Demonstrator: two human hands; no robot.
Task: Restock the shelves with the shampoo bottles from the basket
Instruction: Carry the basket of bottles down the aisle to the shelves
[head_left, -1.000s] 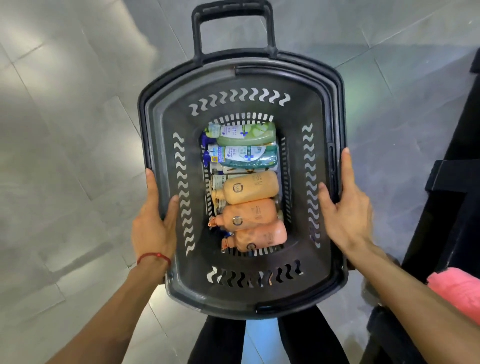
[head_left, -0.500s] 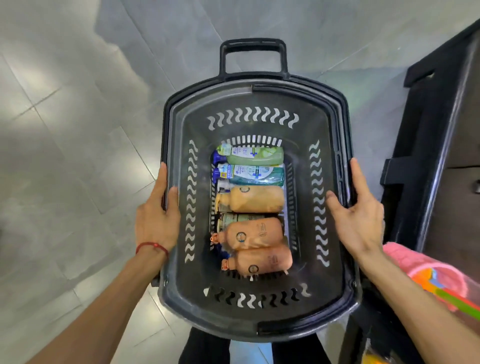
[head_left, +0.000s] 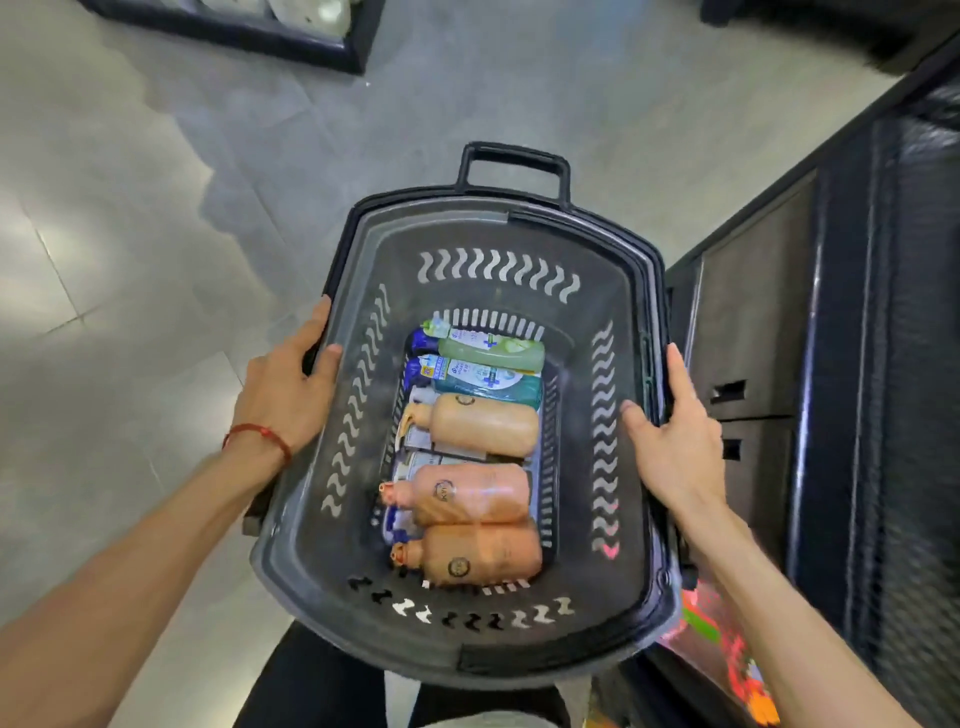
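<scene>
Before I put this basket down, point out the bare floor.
Grey tile floor is bare left of the basket, up to the dark base at top. Right side is crowded: black shelving sits close beside the right hand.

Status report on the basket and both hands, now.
Left hand and right hand grip the basket by its side rims. Shampoo bottles all lie inside, none taken. Nothing blocks them; dark shelving at right.

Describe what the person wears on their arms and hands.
Both forearms are bare, with no sleeves showing. The left hand has a thin red thread bracelet around its wrist. The right hand shows no bracelet, watch or glove. No rings are visible on either hand.
</scene>
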